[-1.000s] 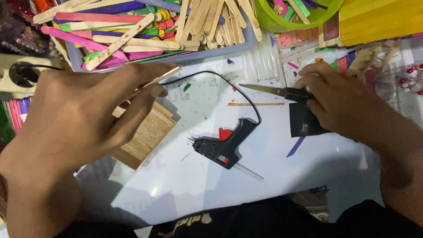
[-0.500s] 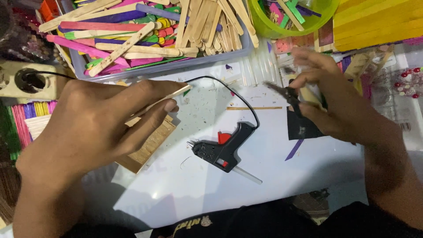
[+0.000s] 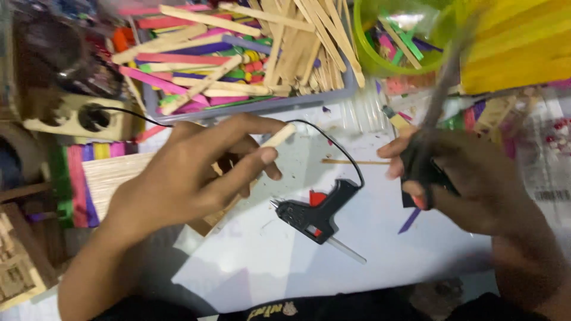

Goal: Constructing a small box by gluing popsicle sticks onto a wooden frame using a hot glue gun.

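Left hand [image 3: 178, 184] pinches 1 plain wooden craft stick [image 3: 278, 136] w/ fingers closed on it, just left of and above the black glue gun [image 3: 315, 213] lying on the white sheet [image 3: 267, 261]. Right hand [image 3: 458, 178], right of the gun, grips black-handled scissors [image 3: 437, 113], blades blurred, pointing up toward the green bowl [image 3: 369, 53]. A grey tray of coloured sticks [image 3: 238, 107] sits beyond the gun; its black cord [image 3: 342, 151] loops up-left.

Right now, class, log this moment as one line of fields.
left hand: holds plain wooden stick | right hand: grips scissors, raised, blurred | glue gun: lying on white sheet between hands
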